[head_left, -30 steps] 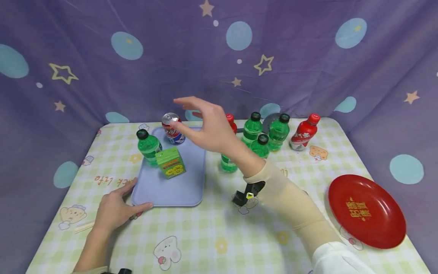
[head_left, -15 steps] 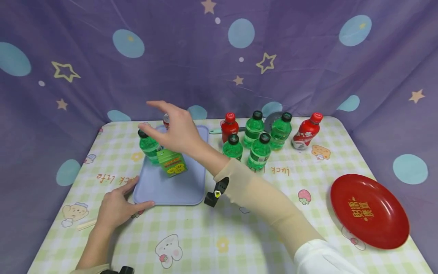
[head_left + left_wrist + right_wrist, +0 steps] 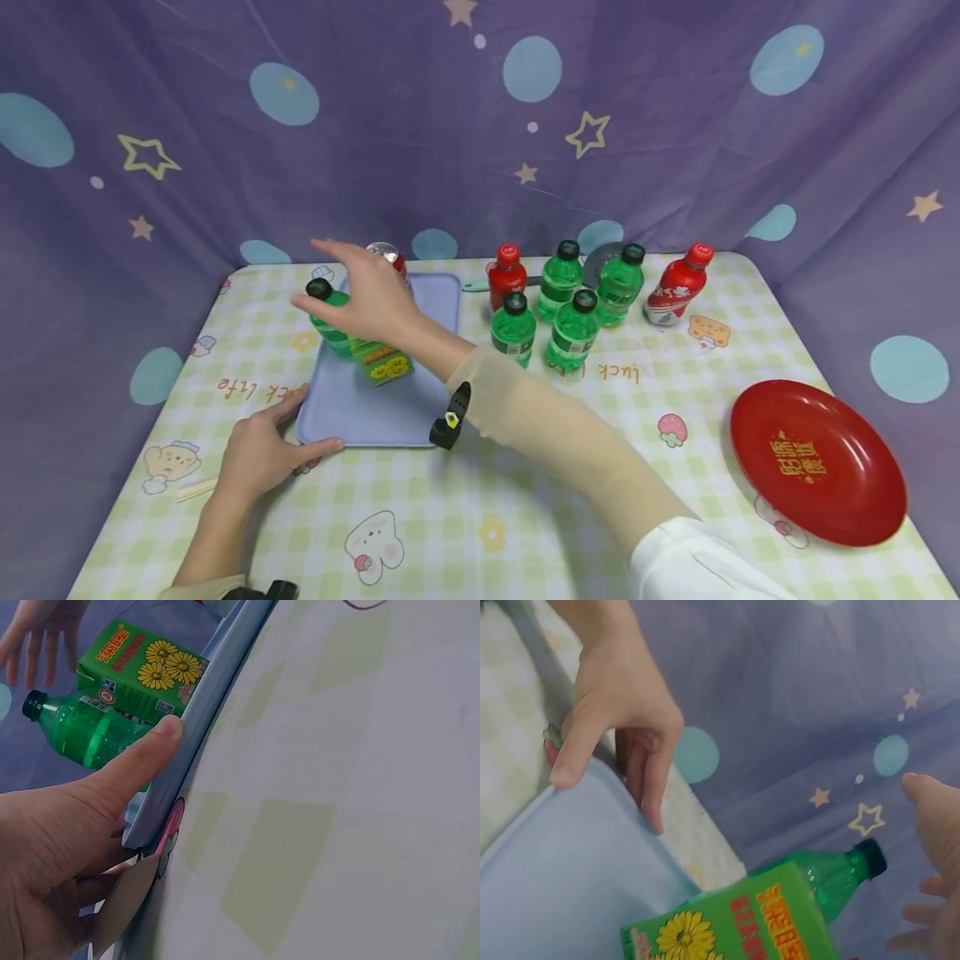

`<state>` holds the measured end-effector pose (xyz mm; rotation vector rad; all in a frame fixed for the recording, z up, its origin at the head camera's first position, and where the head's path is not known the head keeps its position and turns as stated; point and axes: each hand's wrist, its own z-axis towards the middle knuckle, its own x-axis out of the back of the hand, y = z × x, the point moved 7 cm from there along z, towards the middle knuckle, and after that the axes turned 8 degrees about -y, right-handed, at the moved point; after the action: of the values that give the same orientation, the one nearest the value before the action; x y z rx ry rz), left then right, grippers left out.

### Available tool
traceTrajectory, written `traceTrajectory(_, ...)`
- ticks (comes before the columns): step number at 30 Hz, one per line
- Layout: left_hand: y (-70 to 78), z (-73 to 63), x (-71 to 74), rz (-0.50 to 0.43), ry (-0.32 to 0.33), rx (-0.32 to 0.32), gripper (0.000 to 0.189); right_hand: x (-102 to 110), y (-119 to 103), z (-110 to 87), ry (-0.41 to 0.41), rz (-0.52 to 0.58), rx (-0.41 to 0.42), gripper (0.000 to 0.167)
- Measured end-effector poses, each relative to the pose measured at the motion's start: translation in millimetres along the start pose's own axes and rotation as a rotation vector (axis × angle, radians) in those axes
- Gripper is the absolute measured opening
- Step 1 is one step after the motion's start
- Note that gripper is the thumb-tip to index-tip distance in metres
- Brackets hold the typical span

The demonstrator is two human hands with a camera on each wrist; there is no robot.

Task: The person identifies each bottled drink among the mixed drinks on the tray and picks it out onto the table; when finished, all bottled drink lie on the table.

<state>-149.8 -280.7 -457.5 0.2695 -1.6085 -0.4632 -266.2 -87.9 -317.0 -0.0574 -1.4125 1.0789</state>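
Observation:
My left hand (image 3: 258,454) grips the near-left corner of a light-blue tray (image 3: 367,421), its thumb on the front rim and its fingers along the left side. On the tray stand a green soda bottle (image 3: 333,337) with a black cap, a green drink carton (image 3: 386,368) printed with yellow flowers, and a soda can (image 3: 392,257) partly hidden behind my right hand. That right hand (image 3: 369,296) is held in the air by the bottle's top, thumb and fingers spread apart with nothing between them. The right wrist view shows the carton (image 3: 742,922) in front of the bottle (image 3: 829,881).
Right of the tray stand several green bottles (image 3: 573,333) and a red bottle (image 3: 507,279), with a dark-headed utensil (image 3: 600,262) lying behind them. Another red bottle (image 3: 678,287) is farther right. A red plate (image 3: 817,467) lies at the table's right edge.
My empty right hand has moved left from above the can to the green bottle, coming down a little. My left hand stays at the tray's corner.

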Motion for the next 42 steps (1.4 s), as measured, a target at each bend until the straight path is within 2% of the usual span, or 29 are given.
traceTrajectory(15, 0.2, -0.4, -0.4, 0.005, 0.01, -0.006, 0.109, -30, 23, 7.2, -0.079, -0.083, -0.028, 0.084)
traceTrajectory(23, -0.2, -0.2, 0.6, 0.006, 0.021, -0.005, 0.109, -42, 32, 12.2, -0.158, -0.107, -0.092, 0.091)
traceTrajectory(31, 1.8, -1.5, 0.9, -0.003, 0.018, 0.001, 0.107, -52, 36, 17.0, -0.227, -0.116, -0.11, 0.089)
traceTrajectory(42, 2.1, -1.3, 2.7, -0.002, 0.014, 0.013, 0.107, -53, 33, 21.1, -0.249, -0.161, -0.119, 0.077)
